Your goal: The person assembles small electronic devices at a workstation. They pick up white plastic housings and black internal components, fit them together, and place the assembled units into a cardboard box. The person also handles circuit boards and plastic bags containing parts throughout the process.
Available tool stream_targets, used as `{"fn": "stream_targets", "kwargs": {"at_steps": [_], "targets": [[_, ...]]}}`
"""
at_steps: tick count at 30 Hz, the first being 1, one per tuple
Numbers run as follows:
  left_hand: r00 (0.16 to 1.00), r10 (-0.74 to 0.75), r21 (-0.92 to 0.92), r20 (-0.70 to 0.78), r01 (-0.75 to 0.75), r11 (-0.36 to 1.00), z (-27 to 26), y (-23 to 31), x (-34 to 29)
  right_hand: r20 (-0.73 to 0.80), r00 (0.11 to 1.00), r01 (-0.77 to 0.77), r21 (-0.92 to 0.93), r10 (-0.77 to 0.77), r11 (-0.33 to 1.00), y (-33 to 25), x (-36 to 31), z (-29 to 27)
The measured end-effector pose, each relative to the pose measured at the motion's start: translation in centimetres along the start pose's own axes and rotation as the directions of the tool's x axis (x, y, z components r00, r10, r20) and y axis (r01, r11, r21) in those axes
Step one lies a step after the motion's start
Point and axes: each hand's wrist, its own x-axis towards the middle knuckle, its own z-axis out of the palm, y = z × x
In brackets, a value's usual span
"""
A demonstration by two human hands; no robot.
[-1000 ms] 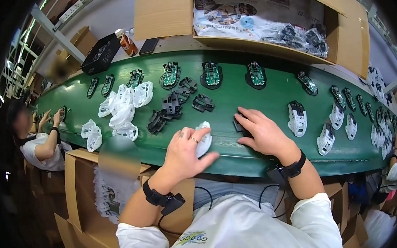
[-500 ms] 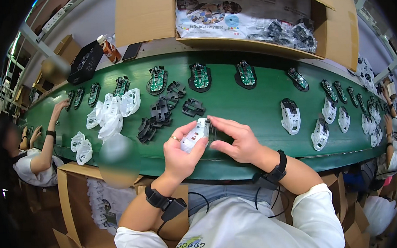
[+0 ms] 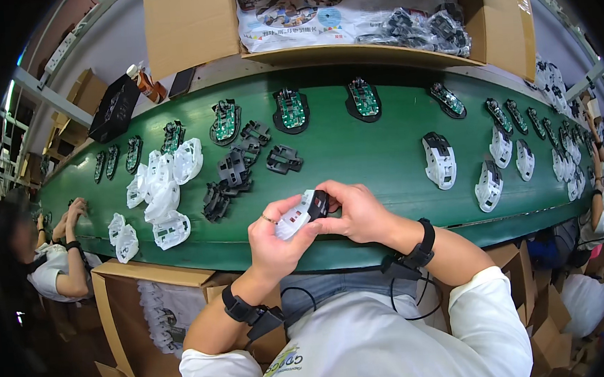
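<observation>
Just above the near edge of the green bench, my left hand (image 3: 272, 240) is closed around a white computer mouse shell (image 3: 294, 221). My right hand (image 3: 359, 211) pinches a black plastic piece (image 3: 318, 205) against the far right end of that shell. The fingers partly cover where the two parts meet, so I cannot tell whether they are joined. Loose black plastic frames (image 3: 233, 166) lie beyond my left hand, and one separate black frame (image 3: 284, 159) is closest. Farther left is a pile of white shells (image 3: 162, 200).
Green circuit boards on black bases (image 3: 292, 111) form a row along the green bench (image 3: 362, 150). White shells with black parts (image 3: 440, 161) lie right. An open cardboard box (image 3: 506, 24) stands behind; another box (image 3: 112, 304) is below left. Co-workers' hands (image 3: 74, 213) are at left.
My right fingers have closed on the black piece, which now sits against the shell's end. The view has shifted slightly. The left co-worker's hand has moved away from the boards.
</observation>
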Motion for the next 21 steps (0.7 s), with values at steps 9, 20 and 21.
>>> {"fn": "stream_targets", "kwargs": {"at_steps": [9,20,21], "targets": [[0.986,0.165,0.178,-0.02,-0.159,0.971,-1.9,1.0,0.8,-0.084,0.949,0.306,-0.001,-0.305,0.952,-0.4,0.8,0.5],[0.86,0.5,0.775,-0.105,-0.245,0.583,-6.7,5.0,2.8,-0.361,0.928,-0.239,-0.761,-0.088,0.603,1.7,-0.4,-11.6],[0.879,0.465,0.855,-0.1,-0.163,0.493,-9.3,5.4,2.4,-0.333,0.829,-0.214,-0.932,-0.45,0.294,3.2,-1.5,-13.3]]}}
